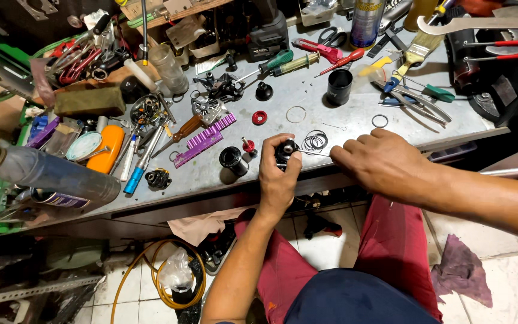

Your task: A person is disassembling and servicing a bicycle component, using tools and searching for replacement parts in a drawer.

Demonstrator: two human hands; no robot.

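Note:
My left hand (278, 174) is closed around a small black round metal part (286, 150), held just above the front edge of the grey workbench (307, 99). My right hand (379, 159) reaches in from the right, its fingertips pinched on a thin wire-like piece right beside a cluster of thin black rings (315, 141). A black cylinder part (232, 158) and a small red-capped piece (248, 146) lie just left of my left hand.
On the bench lie a purple comb-like strip (204, 140), a red ring (259, 117), a black cup (339, 86), screwdrivers, a paintbrush (412, 57), scissors and a spray can (367, 21). A grey cylinder (55, 174) juts out at left. Below are my red-trousered legs, a yellow hose and rags.

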